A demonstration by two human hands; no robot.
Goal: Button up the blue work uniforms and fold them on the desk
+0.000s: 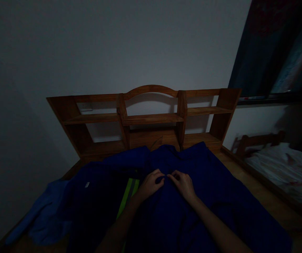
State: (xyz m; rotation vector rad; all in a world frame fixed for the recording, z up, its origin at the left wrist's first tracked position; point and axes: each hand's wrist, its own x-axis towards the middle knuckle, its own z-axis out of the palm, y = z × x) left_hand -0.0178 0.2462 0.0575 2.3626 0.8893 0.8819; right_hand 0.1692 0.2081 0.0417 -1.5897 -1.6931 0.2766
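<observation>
On my head-cam feed, both hands are up close together, mid-frame, over the blue work garment (209,189), which is spread over a wooden bed base (242,170); exact garment type is hard to tell in this v. dim light. L hand (149,184) has thumb & index curled toward each other, nearly closed, w/ a small gap between. R hand (185,187) is in a similar tight pinch, thumb & index tips pointing at the L ones, just beside them. Can't tell if either pinch has a bit of cloth in it; too dark at the tips. L forearm crosses over a yellow-green hi-vis strip w/ a grey centre band (127,196). Further L, a small white label (87,184) on the dark-blue cloth, then a lighter blue cloth (49,214) bunched beside it near the bed edge. Garment's far edge reaches up near a wooden headboard w/ open shelves (153,119), arched top at centre, up against a pale wall (140,45). Off R, beyond the bed's side, I've a white crumpled bundle (285,161), prob. plastic, by a short wooden rail (261,140). Dark window (258,56) upper R.
</observation>
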